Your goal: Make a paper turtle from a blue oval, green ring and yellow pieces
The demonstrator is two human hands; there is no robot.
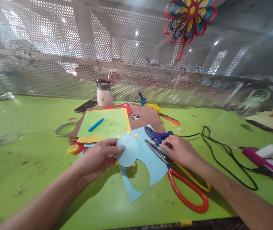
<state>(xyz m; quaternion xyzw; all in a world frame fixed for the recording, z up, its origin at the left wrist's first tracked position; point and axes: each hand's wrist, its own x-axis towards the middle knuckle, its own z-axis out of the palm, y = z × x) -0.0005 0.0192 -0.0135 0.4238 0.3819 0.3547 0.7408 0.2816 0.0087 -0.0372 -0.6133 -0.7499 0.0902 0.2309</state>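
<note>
Now the left hand (102,154) pinches a paper disc (128,152); the right hand (178,149), grip unclear, curls at a glue gun (157,136).

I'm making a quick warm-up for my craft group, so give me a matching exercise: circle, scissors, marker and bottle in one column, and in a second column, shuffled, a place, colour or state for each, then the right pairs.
Column one
1. Circle
2. Scissors
3. Marker
4. Bottle

Column two
A. Lying on the light green sheet
B. Upright, near the mesh screen
C. Held in the left hand
D. Red and yellow at the handles

Right pairs: 1-C, 2-D, 3-A, 4-B
</note>
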